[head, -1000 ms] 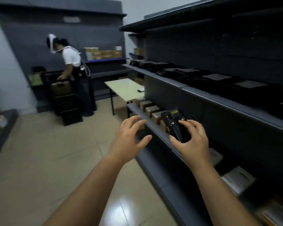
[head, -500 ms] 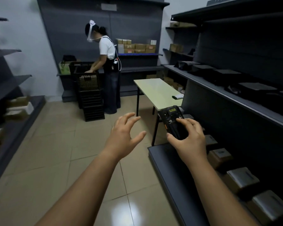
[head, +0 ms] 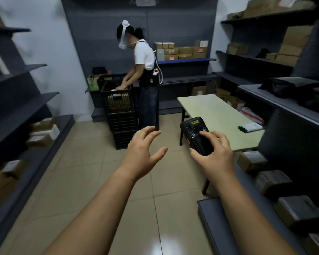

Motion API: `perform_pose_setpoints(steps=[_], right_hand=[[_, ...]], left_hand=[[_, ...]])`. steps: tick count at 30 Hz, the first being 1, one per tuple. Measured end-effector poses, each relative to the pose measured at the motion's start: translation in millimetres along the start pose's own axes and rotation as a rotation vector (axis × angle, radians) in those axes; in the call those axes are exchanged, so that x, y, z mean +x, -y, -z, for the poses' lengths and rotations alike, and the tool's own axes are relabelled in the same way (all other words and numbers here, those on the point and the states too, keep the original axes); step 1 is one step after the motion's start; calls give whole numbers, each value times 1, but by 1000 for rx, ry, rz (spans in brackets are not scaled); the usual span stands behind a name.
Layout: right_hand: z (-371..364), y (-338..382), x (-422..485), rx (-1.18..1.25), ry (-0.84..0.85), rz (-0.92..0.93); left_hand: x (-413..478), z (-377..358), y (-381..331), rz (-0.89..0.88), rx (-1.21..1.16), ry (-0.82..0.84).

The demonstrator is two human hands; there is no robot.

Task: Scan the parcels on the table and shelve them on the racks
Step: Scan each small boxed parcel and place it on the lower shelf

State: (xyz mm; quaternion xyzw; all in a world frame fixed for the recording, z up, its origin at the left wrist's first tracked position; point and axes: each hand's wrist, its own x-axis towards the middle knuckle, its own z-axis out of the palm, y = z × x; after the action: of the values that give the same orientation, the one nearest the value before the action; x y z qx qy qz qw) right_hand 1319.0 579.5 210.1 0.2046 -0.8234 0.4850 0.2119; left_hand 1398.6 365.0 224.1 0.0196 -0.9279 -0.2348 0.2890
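My right hand point(head: 214, 153) grips a black handheld scanner point(head: 196, 134), held out in front of me above the floor. My left hand point(head: 143, 151) is empty, its fingers spread apart, just left of the scanner. Ahead on the right stands a pale green table point(head: 215, 115) with one small flat parcel point(head: 249, 127) near its right edge. Dark racks point(head: 287, 105) on my right hold black bags and wrapped boxes point(head: 298, 211). More dark racks point(head: 22, 107) line the left wall, with several boxes on the low shelf.
Another person point(head: 145, 78) in a white shirt bends over a stack of black crates point(head: 121, 118) at the back centre. Cardboard boxes point(head: 182, 51) sit on the back wall shelf. Tiled floor point(head: 77, 173) runs between the two rack rows.
My view has swung left, away from the right-hand rack and toward the table and the room's middle. Both hands keep the same pose, the scanner still in my right.
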Motion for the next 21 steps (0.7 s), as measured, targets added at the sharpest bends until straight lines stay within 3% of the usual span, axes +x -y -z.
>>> perform_pose_setpoints(steps=[5, 10, 15, 21], right_hand=[[-109, -10, 104, 24, 116, 47], [-223, -39, 201, 17, 128, 81], [-296, -77, 306, -23, 26, 29], [-303, -148, 409, -134, -201, -120]], left_hand=[[85, -10, 97, 88, 46, -51], [184, -42, 204, 118, 63, -54], [319, -84, 281, 66, 23, 28], [480, -172, 296, -123, -68, 169]])
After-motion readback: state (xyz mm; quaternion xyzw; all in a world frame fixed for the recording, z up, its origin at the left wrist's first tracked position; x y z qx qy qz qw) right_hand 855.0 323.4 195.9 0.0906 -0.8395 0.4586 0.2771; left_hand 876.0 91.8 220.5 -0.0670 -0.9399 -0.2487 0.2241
